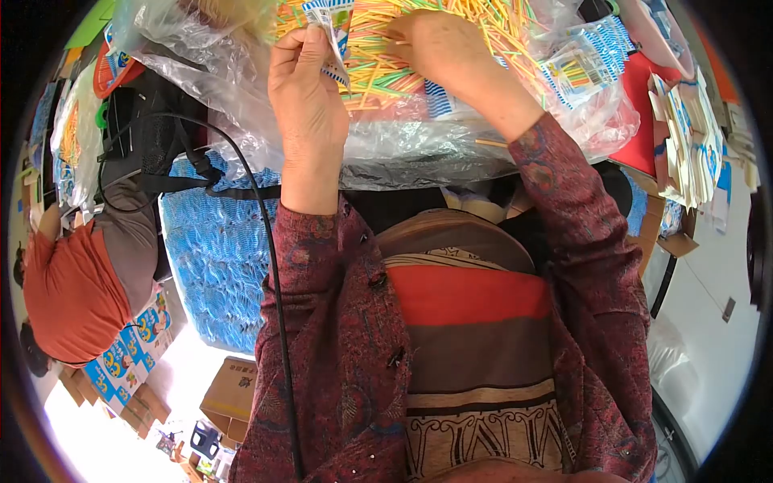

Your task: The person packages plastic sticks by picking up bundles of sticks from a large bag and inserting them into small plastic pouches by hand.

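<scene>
Between the thumb and fingers of my left hand is a small printed packet, held upright over the pile. My right hand reaches into a heap of thin yellow, pink and green sticks; its fingertips are partly hidden, and the fingers are bent together among the sticks. The heap lies on clear plastic sheeting. Beneath my right wrist a blue-striped packet shows in part. More filled packets lie to the right of the heap.
A pink basin stands at the upper right, above a stack of flat packaging. A black cable hangs down on the left, near a blue cushioned seat. Another person is at the far left. An open cardboard box sits below.
</scene>
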A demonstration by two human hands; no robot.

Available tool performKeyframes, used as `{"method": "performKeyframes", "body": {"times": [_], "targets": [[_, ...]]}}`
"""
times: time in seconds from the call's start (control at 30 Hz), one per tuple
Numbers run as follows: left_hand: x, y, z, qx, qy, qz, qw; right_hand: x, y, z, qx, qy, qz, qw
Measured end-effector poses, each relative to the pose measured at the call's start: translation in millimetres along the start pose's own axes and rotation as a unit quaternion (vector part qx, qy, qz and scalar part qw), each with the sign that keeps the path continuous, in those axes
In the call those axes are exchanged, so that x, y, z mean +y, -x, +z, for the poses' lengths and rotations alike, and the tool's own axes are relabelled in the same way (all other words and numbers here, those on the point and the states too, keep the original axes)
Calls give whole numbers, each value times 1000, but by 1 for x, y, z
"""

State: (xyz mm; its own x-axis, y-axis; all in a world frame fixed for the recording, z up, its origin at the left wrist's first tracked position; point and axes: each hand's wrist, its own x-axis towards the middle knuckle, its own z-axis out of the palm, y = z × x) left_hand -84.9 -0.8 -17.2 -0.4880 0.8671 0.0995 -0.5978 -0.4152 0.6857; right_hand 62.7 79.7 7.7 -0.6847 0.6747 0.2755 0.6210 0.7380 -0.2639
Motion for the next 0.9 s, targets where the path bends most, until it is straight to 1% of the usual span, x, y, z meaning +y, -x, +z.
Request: {"method": "performKeyframes", "body": {"times": [0.1,0.13,0.23,0.27,0.3,0.37,0.4,0.47,0.53,0.57,0.63,0.67,0.7,0.77,0.8,0.9], "targets": [[1,0,0,-1,0,-4,1000,0,-9,20,-47,56,101,992],[1,0,0,-2,0,-6,1000,0,-9,20,-47,56,101,992],[1,0,-1,4,0,-13,1000,1,-9,18,1,19,79,997],[1,0,-2,7,0,-17,1000,5,-9,19,1,19,79,997],[0,1,-3,8,0,-17,1000,15,-9,23,43,-29,32,998],[-4,2,-5,4,-8,-15,1000,30,-7,28,127,-123,-62,982],[-5,2,-4,2,-12,-14,1000,28,-6,21,127,-122,-62,982],[-6,6,-2,-9,-24,-18,1000,24,-1,7,114,-219,53,968],[-7,9,2,-30,-48,-27,998,18,5,-10,109,-266,110,952],[-8,9,3,-32,-47,-26,998,16,7,-19,117,-357,142,916],[-12,9,2,-29,-89,-24,995,10,12,-34,130,-528,202,814],[-13,10,2,-28,-109,-23,993,6,14,-40,131,-528,202,814],[-15,11,3,-29,-108,-23,993,2,17,-47,167,-532,194,807],[-20,12,5,-58,-131,14,990,-5,23,-57,238,-538,180,788],[-22,13,7,-73,-143,33,986,-9,26,-60,240,-537,180,788],[-26,15,14,-83,-169,45,981,-19,29,-61,262,-594,145,747]]}}
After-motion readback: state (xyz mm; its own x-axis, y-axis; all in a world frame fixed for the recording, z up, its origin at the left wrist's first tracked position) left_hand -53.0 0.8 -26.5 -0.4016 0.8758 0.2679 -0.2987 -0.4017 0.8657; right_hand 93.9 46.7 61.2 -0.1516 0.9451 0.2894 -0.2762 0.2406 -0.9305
